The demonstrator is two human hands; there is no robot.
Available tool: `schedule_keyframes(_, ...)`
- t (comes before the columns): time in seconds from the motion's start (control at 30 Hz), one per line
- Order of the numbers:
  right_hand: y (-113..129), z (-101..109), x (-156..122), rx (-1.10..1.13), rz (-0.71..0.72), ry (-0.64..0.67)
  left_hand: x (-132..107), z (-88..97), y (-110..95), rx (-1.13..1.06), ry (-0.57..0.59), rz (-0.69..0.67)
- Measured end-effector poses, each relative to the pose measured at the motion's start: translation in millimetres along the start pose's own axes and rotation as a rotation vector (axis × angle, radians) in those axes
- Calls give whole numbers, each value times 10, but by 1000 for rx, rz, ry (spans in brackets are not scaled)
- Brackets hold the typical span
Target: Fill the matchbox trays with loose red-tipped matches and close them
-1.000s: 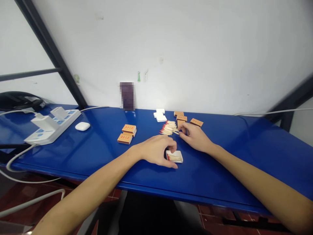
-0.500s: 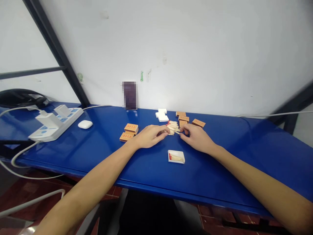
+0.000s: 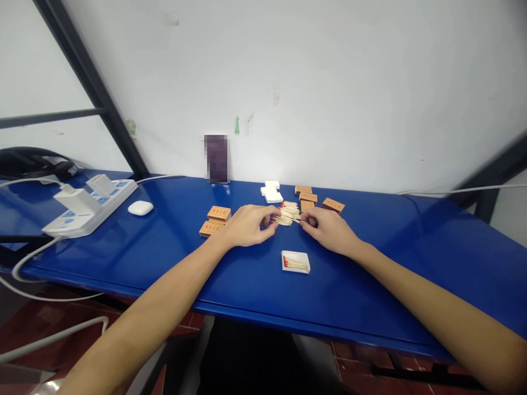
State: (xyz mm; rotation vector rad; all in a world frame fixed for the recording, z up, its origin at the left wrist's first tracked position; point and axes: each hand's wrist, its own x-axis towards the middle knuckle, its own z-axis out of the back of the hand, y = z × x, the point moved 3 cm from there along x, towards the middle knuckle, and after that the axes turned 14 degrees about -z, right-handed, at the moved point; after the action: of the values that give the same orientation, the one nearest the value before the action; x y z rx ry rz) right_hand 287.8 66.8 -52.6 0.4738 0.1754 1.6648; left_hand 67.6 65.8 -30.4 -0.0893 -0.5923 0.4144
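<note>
A loose pile of wooden matches (image 3: pixel 289 211) with red heads lies on the blue table between my hands. My left hand (image 3: pixel 252 225) is at the pile's left side, thumb and forefinger apart around the red heads of the nearest matches. On the other side, my right hand (image 3: pixel 329 227) pinches the plain ends of matches between thumb and forefinger; how many is too small to tell. Nearer to me sits a white matchbox tray (image 3: pixel 295 254), partly filled with matches, their heads pointing left.
Orange matchbox sleeves (image 3: pixel 308 197) stand behind my right hand, and orange matchboxes (image 3: pixel 219 213) lie by my left forearm. White trays (image 3: pixel 272 194) are near the wall. Leftward are a white earbud case (image 3: pixel 140 208) and a power strip (image 3: pixel 88 216) with cables.
My left thumb and forefinger have spread apart and moved slightly left, and more red heads show between them. My right hand stays near the same place. The view has shifted slightly.
</note>
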Motion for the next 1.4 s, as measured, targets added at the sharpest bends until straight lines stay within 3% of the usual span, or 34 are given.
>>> schedule_keyframes(0.3,25,145,-53,-153,-62,69,21,2,24,54,51,40)
schedule_keyframes(0.5,138,122,-131,-78,183,174,24,-7,39,97,18,76)
schedule_keyframes(0.57,185,75,-148,-15,206,196,24,-6,54,90,-6,111)
schedule_keyframes(0.8,248,-14,-176,105,207,181,12,6,78,20,-4,232)
schedule_keyframes(1.1,245,-14,-201,52,249,157,26,-23,87,101,75,153)
schedule_keyframes(1.4,257,-8,-183,19,233,162,21,-32,111,116,47,197)
